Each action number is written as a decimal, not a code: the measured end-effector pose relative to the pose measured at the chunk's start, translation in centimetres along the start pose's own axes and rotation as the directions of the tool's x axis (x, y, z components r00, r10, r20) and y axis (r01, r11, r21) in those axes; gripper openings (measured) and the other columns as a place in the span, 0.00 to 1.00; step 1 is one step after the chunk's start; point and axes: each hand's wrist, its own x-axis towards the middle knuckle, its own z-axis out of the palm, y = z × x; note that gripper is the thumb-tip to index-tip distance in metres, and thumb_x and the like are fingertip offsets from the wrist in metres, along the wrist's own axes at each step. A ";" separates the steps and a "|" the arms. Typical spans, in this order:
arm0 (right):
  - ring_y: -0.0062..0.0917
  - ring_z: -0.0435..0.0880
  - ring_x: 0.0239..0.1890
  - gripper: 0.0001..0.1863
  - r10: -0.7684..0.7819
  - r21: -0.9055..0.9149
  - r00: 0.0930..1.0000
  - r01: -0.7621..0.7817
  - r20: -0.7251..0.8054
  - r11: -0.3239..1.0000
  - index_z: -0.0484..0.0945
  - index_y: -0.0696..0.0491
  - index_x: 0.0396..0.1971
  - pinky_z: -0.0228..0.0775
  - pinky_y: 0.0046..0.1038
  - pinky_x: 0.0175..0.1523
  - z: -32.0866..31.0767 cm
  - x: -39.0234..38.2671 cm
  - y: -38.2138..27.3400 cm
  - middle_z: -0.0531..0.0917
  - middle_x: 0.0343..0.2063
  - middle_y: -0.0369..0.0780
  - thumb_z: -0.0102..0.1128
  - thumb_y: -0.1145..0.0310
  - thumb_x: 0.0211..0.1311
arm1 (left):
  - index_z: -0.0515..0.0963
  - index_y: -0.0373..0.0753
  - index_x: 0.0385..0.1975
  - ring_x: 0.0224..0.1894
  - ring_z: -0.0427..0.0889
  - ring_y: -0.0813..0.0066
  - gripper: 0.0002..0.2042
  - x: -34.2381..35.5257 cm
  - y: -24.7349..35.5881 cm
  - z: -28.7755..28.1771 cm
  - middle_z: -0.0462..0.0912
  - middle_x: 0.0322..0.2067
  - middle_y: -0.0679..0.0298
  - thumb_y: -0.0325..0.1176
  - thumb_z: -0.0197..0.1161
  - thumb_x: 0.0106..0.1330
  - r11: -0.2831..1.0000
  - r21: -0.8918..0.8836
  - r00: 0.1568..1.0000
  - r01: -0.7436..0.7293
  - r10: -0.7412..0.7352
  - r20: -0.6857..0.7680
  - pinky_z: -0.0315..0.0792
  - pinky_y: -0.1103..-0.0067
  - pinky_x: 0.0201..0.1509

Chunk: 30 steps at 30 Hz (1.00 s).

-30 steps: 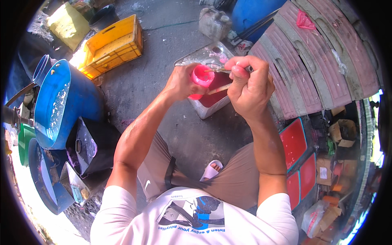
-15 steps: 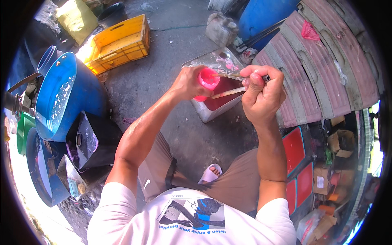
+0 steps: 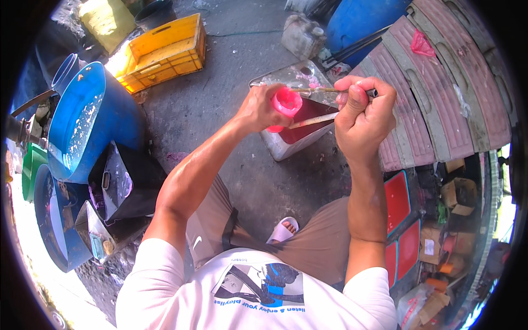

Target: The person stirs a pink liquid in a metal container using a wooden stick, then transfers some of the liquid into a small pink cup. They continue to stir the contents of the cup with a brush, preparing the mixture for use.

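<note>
My left hand is wrapped round a small bright pink cup-like vessel, its open mouth facing up. More pink shows below my fingers. In my closed right hand is a thin brownish stick with a dark grey tubular end past the fingers. Its far end lies level by the cup's far rim. Under both hands stands a squarish metal tin with dark red liquid inside. A second, paler stick slants across the tin's opening; its right end reaches my right hand, and I cannot tell whether I grip it.
A yellow crate stands far left, above a cut blue drum and black tins. Pinkish-grey slatted panels fill the right. A dirty jerrycan sits beyond the tin; red trays lie right of my leg.
My right hand has moved right and slightly up. The thin stick's tip, formerly in the pink cup's mouth, is now at its far rim. The cup has shifted slightly right.
</note>
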 end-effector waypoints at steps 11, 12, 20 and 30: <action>0.36 0.93 0.30 0.08 0.106 -0.043 0.994 -0.105 0.016 0.994 0.70 0.57 0.41 0.83 0.32 0.31 0.3 1.7 0.3 0.87 0.28 0.43 0.61 0.72 0.80 | 0.86 0.35 0.50 0.42 0.89 0.64 0.31 0.0 0.3 -0.1 0.90 0.38 0.55 0.40 0.84 0.42 0.999 -0.054 1.000 0.008 -0.008 -0.003 0.81 0.69 0.51; 0.36 0.93 0.30 0.08 0.099 -0.039 0.995 -0.098 0.018 0.994 0.70 0.57 0.42 0.83 0.33 0.31 0.3 1.8 0.5 0.87 0.27 0.43 0.61 0.72 0.80 | 0.86 0.35 0.49 0.42 0.89 0.64 0.31 -0.1 0.3 -0.1 0.90 0.37 0.55 0.39 0.84 0.42 0.997 -0.071 1.000 0.001 -0.002 -0.011 0.81 0.69 0.51; 0.38 0.93 0.31 0.08 0.022 -0.031 0.999 -0.021 0.044 0.999 0.70 0.56 0.42 0.83 0.34 0.32 0.6 2.1 0.5 0.87 0.26 0.42 0.62 0.74 0.78 | 0.85 0.36 0.52 0.42 0.91 0.62 0.33 -0.1 0.0 -0.1 0.91 0.39 0.55 0.43 0.84 0.44 1.000 -0.029 1.000 -0.009 0.008 -0.018 0.81 0.67 0.51; 0.33 0.91 0.28 0.08 0.091 0.006 0.995 -0.091 0.046 0.996 0.70 0.56 0.43 0.81 0.33 0.33 0.6 2.1 0.8 0.87 0.28 0.42 0.58 0.69 0.82 | 0.86 0.39 0.49 0.44 0.91 0.59 0.30 0.0 0.2 -0.1 0.91 0.39 0.55 0.44 0.84 0.43 0.999 0.033 1.000 0.022 -0.021 -0.023 0.81 0.66 0.53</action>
